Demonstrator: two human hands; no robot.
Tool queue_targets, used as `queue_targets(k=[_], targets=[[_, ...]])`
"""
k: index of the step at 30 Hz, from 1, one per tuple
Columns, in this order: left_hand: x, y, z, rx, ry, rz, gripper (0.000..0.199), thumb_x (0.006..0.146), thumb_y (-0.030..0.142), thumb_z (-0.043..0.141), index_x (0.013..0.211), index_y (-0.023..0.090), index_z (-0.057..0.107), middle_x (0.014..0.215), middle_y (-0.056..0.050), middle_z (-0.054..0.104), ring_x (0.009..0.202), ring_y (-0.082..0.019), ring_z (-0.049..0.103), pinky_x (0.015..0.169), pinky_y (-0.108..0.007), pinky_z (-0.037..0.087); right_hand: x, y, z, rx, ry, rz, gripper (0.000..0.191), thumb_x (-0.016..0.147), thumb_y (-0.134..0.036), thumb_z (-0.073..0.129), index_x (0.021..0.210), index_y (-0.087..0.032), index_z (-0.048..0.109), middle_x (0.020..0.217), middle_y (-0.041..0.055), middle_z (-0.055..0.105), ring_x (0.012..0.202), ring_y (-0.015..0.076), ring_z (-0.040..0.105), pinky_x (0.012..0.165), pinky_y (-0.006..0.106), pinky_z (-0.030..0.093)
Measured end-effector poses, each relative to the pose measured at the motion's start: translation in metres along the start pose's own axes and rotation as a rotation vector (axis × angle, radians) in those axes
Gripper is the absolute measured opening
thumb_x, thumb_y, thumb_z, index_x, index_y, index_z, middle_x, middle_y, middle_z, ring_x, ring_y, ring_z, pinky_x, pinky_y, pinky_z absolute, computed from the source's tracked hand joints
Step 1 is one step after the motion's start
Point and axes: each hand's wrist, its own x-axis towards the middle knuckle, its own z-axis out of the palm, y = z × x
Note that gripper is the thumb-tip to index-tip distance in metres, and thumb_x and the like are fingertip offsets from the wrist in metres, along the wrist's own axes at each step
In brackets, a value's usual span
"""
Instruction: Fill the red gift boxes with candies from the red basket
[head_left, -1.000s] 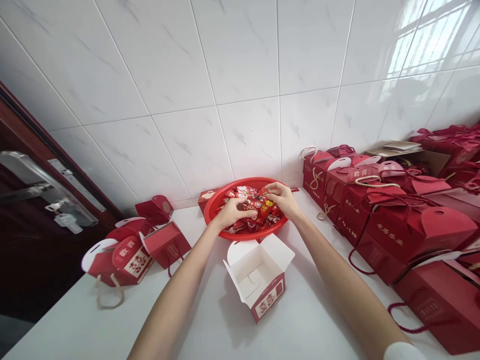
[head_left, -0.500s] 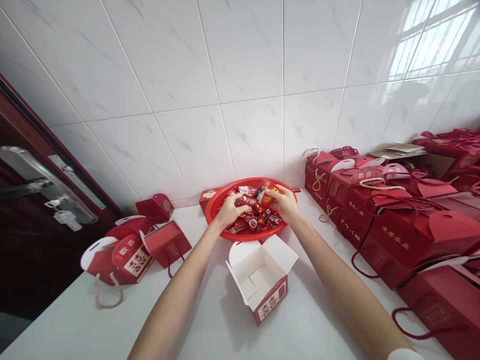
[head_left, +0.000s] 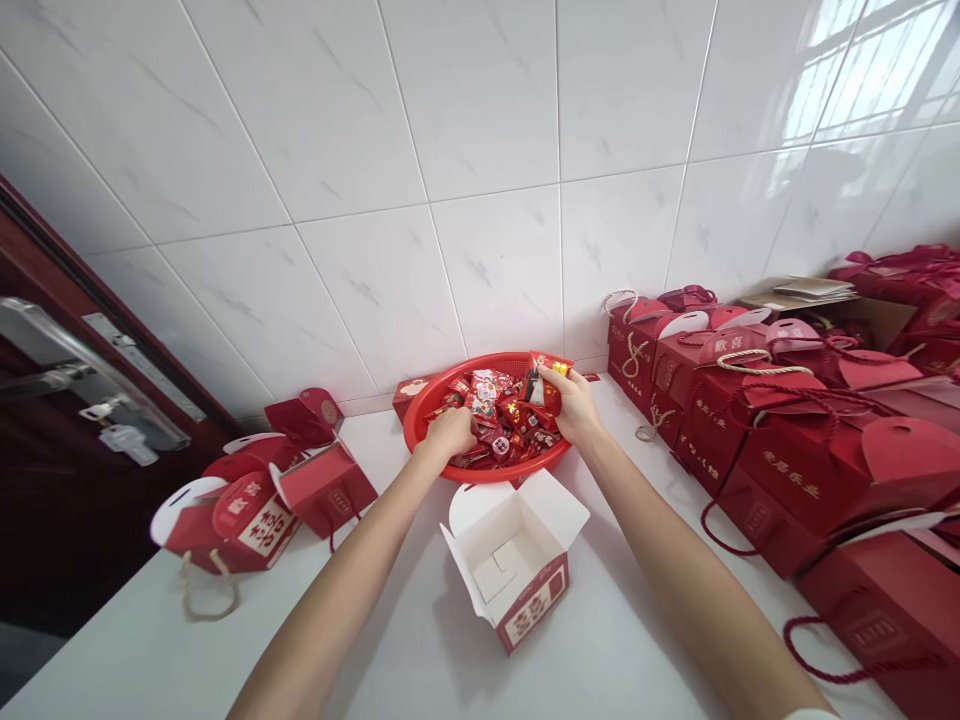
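A red plastic basket (head_left: 417, 462) full of small red-wrapped sweets (head_left: 491, 395) stands against the tiled wall. Inside its left part is my left hand (head_left: 450, 434), fingers curled down among the sweets, so whatever they grip is hidden. At the basket's right side, my right hand (head_left: 576, 402) pinches a red candy packet (head_left: 553, 362) with gold print, standing up from the pile; a dark and white wrapper shows just beneath the fingers. In front of the basket, between my forearms, sits an open gift box (head_left: 517, 570), white inside and red outside, with nothing in it.
Rows of closed red gift boxes (head_left: 787, 460) with rope handles line the right of the white table (head_left: 420, 640). Several more red boxes (head_left: 255, 515) stand at the left. A dark door (head_left: 45, 480) with a handle and keys (head_left: 124, 435) is beyond the left edge.
My left hand has turned over and dipped lower into the sweets, moving slightly left. The packet in my right hand now stands more upright, and the hands are farther apart.
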Motion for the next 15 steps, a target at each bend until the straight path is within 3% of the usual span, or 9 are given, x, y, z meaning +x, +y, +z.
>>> queue_targets(k=[3, 7, 10, 15], targets=[[-0.0005, -0.0023, 0.0006, 0.092, -0.044, -0.022, 0.021, 0.048, 0.019, 0.075, 0.048, 0.021, 0.054, 0.061, -0.007, 0.065, 0.075, -0.031, 0.068, 0.062, -0.031, 0.045, 0.0021, 0.0023, -0.0022, -0.03, -0.017, -0.013, 0.029, 0.057, -0.026, 0.085, 0.077, -0.018, 0.066, 0.075, 0.0017, 0.074, 0.068, 0.0192, 0.07, 0.064, 0.031, 0.06], [0.0031, -0.0039, 0.0052, 0.159, -0.065, -0.039, 0.036, 0.041, 0.028, 0.083, 0.05, 0.021, 0.05, 0.064, -0.004, 0.065, 0.069, -0.026, 0.066, 0.058, -0.028, 0.045, 0.0024, 0.0028, -0.0027, -0.066, -0.037, -0.015, 0.03, 0.055, -0.028, 0.085, 0.077, -0.018, 0.067, 0.078, 0.0021, 0.075, 0.071, 0.0195, 0.071, 0.067, 0.031, 0.059], [0.0069, -0.0052, 0.0075, 0.172, -0.087, -0.021, 0.037, 0.041, 0.024, 0.083, 0.048, 0.021, 0.047, 0.062, -0.005, 0.064, 0.067, -0.025, 0.065, 0.058, -0.027, 0.044, 0.0012, 0.0021, -0.0022, -0.077, -0.042, -0.02, 0.03, 0.054, -0.028, 0.084, 0.077, -0.018, 0.068, 0.08, 0.0025, 0.075, 0.072, 0.0197, 0.071, 0.066, 0.031, 0.059], [0.0079, -0.0063, 0.0066, 0.133, -0.072, 0.027, 0.033, 0.053, 0.027, 0.075, 0.045, 0.022, 0.044, 0.055, -0.003, 0.06, 0.061, -0.022, 0.062, 0.055, -0.026, 0.04, -0.0005, 0.0014, -0.0017, -0.1, -0.052, -0.029, 0.03, 0.054, -0.03, 0.083, 0.077, -0.018, 0.067, 0.079, 0.0022, 0.075, 0.072, 0.0199, 0.071, 0.066, 0.031, 0.059]])
